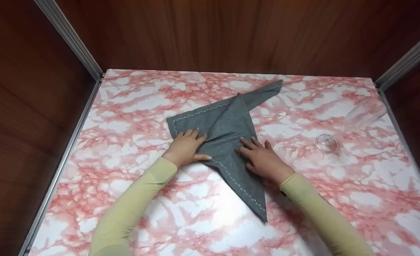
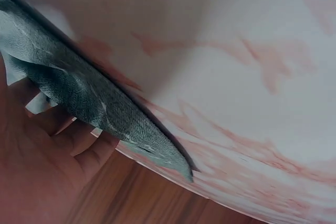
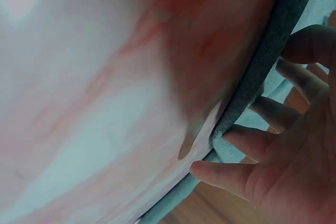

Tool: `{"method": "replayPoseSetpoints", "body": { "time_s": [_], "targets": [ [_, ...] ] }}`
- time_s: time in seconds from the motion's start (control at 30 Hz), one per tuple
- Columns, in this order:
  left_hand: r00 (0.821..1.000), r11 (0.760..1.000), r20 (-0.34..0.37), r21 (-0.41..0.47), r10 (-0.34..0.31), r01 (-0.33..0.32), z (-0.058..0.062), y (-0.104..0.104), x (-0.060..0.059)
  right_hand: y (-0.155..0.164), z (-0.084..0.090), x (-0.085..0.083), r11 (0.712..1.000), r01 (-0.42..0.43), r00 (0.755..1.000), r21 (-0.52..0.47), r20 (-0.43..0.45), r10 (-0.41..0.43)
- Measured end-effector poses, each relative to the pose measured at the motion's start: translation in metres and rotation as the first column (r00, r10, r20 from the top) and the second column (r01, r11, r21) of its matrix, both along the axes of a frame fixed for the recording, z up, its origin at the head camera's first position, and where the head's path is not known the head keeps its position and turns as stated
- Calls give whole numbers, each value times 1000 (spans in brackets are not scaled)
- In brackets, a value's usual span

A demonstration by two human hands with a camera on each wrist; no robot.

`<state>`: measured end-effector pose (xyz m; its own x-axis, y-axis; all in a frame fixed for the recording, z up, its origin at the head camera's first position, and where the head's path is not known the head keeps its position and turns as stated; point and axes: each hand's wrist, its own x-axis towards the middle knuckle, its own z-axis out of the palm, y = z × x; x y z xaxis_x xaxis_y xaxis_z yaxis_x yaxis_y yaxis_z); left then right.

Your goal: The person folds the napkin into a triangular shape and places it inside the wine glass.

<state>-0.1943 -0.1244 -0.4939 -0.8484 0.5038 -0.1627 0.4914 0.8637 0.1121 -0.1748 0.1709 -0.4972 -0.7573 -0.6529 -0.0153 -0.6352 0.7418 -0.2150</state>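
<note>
A grey, folded fabric cloth with pale stitching along its edges [image 1: 227, 124] lies across the middle of a red-and-white marbled tabletop [image 1: 113, 142]. The person's left hand [image 1: 185, 147] rests on its left part, fingers and thumb spread; the right hand [image 1: 265, 160] touches its right part, fingers apart. A clear stemmed drinking glass [image 1: 363, 114] is well apart, to the right.

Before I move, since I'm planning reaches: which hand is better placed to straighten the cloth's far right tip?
Probably the right hand: it touches the right side of the grey cloth, nearer its far tip. The left hand touches the left side, farther away.
</note>
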Motion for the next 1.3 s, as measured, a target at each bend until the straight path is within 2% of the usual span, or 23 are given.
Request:
{"method": "replayPoseSetpoints", "body": {
  "time_s": [0.13,0.27,0.37,0.5,0.7,0.9,1.1,1.3],
  "targets": [
    [1000,999,13,34,-4,3,0,4,-2,2,1,-3,999,30,1000,12,-7,-30],
    [999,998,-42,68,-14,16,-2,6,-13,-3,1,1,999,35,998,31,-54,-34],
    [996,999,-86,24,-28,30,0,10,-23,-8,1,5,999,27,997,27,-76,-25],
    [992,997,-120,-57,-50,43,2,17,-36,-10,-1,7,1000,22,998,-13,-56,-22],
    [987,998,-150,-44,-51,45,-6,16,-49,-12,-1,10,1000,17,1000,-23,-18,-17],
    [993,999,-117,-36,-29,25,-13,12,-54,-11,0,12,1000,14,1000,-7,9,-14],
    [995,999,-90,-6,-37,37,-13,12,-56,-9,0,12,999,31,1000,-14,2,-31],
    [996,999,-84,7,-35,36,-13,8,-53,-7,-1,12,999,28,999,-24,-30,-29]
  ]
}}
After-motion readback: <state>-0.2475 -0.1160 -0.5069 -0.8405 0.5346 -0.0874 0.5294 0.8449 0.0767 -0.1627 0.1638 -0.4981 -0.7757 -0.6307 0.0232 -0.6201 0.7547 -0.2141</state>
